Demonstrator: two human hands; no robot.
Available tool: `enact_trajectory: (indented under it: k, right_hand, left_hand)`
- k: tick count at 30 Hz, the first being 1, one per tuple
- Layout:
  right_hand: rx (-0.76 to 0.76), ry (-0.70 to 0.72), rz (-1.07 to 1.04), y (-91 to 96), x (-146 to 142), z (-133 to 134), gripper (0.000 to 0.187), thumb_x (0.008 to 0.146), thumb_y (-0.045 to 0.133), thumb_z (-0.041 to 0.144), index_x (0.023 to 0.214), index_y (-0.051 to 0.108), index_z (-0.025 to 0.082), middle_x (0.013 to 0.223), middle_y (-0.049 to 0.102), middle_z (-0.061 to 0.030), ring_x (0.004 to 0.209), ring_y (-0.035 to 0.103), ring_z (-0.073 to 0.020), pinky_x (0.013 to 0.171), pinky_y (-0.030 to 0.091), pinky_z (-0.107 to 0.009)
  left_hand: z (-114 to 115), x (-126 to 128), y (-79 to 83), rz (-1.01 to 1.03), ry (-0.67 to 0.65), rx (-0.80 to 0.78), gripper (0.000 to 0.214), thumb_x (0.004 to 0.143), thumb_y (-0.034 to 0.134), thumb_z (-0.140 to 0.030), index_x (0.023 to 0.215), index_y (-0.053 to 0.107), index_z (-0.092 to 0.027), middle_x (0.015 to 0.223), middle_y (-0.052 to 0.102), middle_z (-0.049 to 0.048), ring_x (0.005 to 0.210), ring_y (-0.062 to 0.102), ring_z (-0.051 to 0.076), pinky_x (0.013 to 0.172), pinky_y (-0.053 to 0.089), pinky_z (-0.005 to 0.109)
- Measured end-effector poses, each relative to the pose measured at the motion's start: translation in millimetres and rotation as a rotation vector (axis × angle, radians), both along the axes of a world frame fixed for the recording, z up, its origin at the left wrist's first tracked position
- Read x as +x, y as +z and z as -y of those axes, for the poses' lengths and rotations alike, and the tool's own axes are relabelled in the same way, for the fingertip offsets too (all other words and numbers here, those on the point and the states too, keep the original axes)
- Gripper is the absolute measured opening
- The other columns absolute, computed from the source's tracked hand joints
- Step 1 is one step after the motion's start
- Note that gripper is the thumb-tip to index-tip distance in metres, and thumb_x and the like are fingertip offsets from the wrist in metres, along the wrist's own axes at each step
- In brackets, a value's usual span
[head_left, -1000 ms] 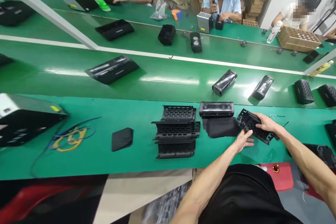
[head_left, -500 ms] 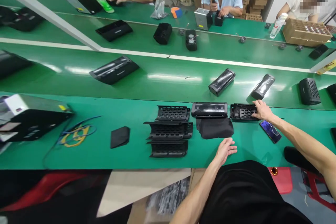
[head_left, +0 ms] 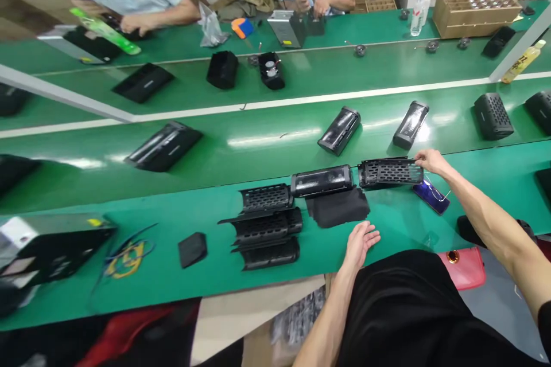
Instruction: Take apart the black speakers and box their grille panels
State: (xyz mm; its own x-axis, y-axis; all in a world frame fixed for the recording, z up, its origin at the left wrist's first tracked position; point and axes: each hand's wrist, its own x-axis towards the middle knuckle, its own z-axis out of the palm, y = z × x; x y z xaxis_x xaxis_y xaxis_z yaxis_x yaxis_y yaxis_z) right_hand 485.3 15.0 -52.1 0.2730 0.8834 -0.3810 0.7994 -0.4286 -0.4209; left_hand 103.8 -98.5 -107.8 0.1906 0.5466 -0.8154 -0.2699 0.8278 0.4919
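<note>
My right hand [head_left: 429,161] rests its fingers on the right end of a black perforated grille shell [head_left: 390,172] lying on the green bench [head_left: 172,275]. Left of that shell lies a glossy black speaker body [head_left: 321,180], with a stack of black cloth pieces [head_left: 338,207] in front of it. My left hand [head_left: 360,242] lies open and flat on the bench near the cloth, holding nothing. Several more grille shells [head_left: 266,222] are piled further left. A dark blue phone [head_left: 431,196] lies under my right wrist.
A green conveyor belt [head_left: 258,149] beyond carries speaker bodies [head_left: 339,130] and a black tray [head_left: 163,145]. Other people work at the far bench. A black box [head_left: 47,246] with coloured wires [head_left: 124,255] and a small black pad [head_left: 192,249] sit at the left. A red stool [head_left: 467,266] stands by my right side.
My right hand carried the grille shell from in front of me and set it down beside the speaker body. My left hand let go and now lies flat. The phone came into view.
</note>
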Motion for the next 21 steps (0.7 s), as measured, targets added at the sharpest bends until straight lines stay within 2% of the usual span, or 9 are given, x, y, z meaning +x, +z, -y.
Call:
enact_trajectory:
  k: [2, 4, 6, 7, 10, 12, 15, 18, 21]
  right_hand:
    - [0.078, 0.063, -0.058, 18.8, 5, 13, 0.020, 0.090, 0.071, 0.025, 0.104, 0.082, 0.018, 0.091, 0.082, -0.0051, 0.088, 0.075, -0.0238, 0.088, 0.058, -0.035]
    - [0.165, 0.139, -0.167, 30.6, -6, 35, 0.021, 0.089, 0.072, 0.031, 0.102, 0.083, 0.021, 0.089, 0.082, -0.0041, 0.084, 0.075, -0.0248, 0.086, 0.059, -0.037]
    - [0.161, 0.189, -0.304, 30.7, -41, 62, 0.019, 0.087, 0.073, 0.033, 0.098, 0.084, 0.023, 0.091, 0.083, -0.0036, 0.082, 0.075, -0.0250, 0.083, 0.059, -0.036]
    - [0.117, 0.207, -0.367, 26.3, -65, 76, 0.018, 0.085, 0.073, 0.032, 0.096, 0.084, 0.024, 0.091, 0.083, -0.0033, 0.082, 0.075, -0.0249, 0.082, 0.059, -0.036]
    - [-0.065, 0.228, -0.498, 1.6, -143, 105, 0.015, 0.081, 0.072, 0.028, 0.090, 0.082, 0.023, 0.085, 0.081, -0.0030, 0.078, 0.074, -0.0243, 0.078, 0.059, -0.034]
    - [-0.101, 0.143, -0.445, -17.8, -186, 109, 0.012, 0.081, 0.076, 0.031, 0.089, 0.079, 0.023, 0.089, 0.081, -0.0029, 0.083, 0.074, -0.0236, 0.081, 0.057, -0.032]
    - [-0.101, -0.067, -0.227, -42.6, -223, 95, 0.021, 0.091, 0.074, 0.043, 0.093, 0.075, 0.022, 0.097, 0.080, -0.0054, 0.091, 0.074, -0.0238, 0.081, 0.054, -0.031]
    - [-0.143, -0.168, -0.096, -57.7, -237, 77, 0.024, 0.098, 0.068, 0.045, 0.100, 0.073, 0.021, 0.099, 0.079, -0.0088, 0.096, 0.074, -0.0271, 0.077, 0.050, -0.032]
    - [-0.166, -0.191, -0.034, -59.5, -236, 73, 0.016, 0.100, 0.066, 0.036, 0.098, 0.074, 0.022, 0.098, 0.080, -0.0078, 0.097, 0.074, -0.0270, 0.075, 0.047, -0.031]
  left_hand:
    - [0, -6, 6.7, 0.040, 0.025, 0.036, 0.042, 0.094, 0.079, -0.050, 0.112, 0.064, -0.015, 0.108, 0.076, 0.0163, 0.087, 0.079, 0.026, 0.086, 0.068, 0.047]
    - [1, -16, 12.8, 0.134, 0.036, 0.080, 0.059, 0.089, 0.079, -0.065, 0.121, 0.063, -0.017, 0.117, 0.076, 0.0179, 0.096, 0.079, 0.030, 0.088, 0.067, 0.051]
    - [3, -29, 16.0, 0.240, 0.010, 0.119, 0.077, 0.081, 0.080, -0.076, 0.132, 0.060, -0.021, 0.127, 0.075, 0.0178, 0.103, 0.078, 0.033, 0.088, 0.067, 0.053]
    - [4, -37, 15.8, 0.265, -0.018, 0.127, 0.082, 0.077, 0.083, -0.077, 0.135, 0.059, -0.023, 0.129, 0.075, 0.0168, 0.104, 0.078, 0.034, 0.087, 0.067, 0.052]
    - [9, -66, 7.4, 0.146, -0.101, 0.104, 0.076, 0.071, 0.093, -0.061, 0.129, 0.061, -0.024, 0.119, 0.078, 0.0126, 0.093, 0.079, 0.031, 0.076, 0.067, 0.045]
    - [13, -86, -3.1, 0.007, -0.102, 0.088, 0.065, 0.070, 0.094, -0.051, 0.118, 0.062, -0.022, 0.108, 0.079, 0.0102, 0.083, 0.078, 0.027, 0.068, 0.066, 0.039]
    - [16, -108, -19.5, -0.075, -0.071, 0.091, 0.054, 0.073, 0.091, -0.046, 0.110, 0.062, -0.020, 0.101, 0.079, 0.0085, 0.077, 0.076, 0.023, 0.063, 0.065, 0.034]
    - [16, -117, -30.6, -0.060, -0.081, 0.098, 0.049, 0.074, 0.090, -0.044, 0.109, 0.064, -0.020, 0.099, 0.079, 0.0080, 0.076, 0.075, 0.021, 0.061, 0.064, 0.031]
    - [14, -119, -35.9, -0.031, -0.105, 0.108, 0.046, 0.076, 0.088, -0.043, 0.108, 0.065, -0.020, 0.098, 0.079, 0.0074, 0.077, 0.075, 0.021, 0.060, 0.064, 0.030]
